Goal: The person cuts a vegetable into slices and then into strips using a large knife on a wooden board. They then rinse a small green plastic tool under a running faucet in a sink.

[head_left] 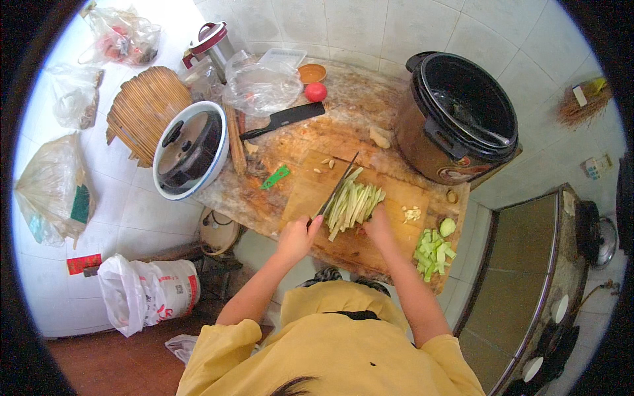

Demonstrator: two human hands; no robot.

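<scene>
Pale green vegetable strips (pixel 354 204) are lying heaped on the wooden cutting board (pixel 398 193), between both hands. The left hand (pixel 295 240) is closing its grip around the knife (pixel 337 187), whose blade is running along the heap's left side, probably containing it. The right hand (pixel 378 228) is meeting the opposite side, apparently steadying it; its fingers are hidden, so I cannot tell its grip. Garlic pieces (pixel 411 213) are sitting rightward, seemingly kept separate. A black cleaver (pixel 288 117) is resting farther back on the counter (pixel 360 99), presumably out of the way.

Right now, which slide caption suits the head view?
Left hand grips a knife; right hand touches green strips on a board.
</scene>
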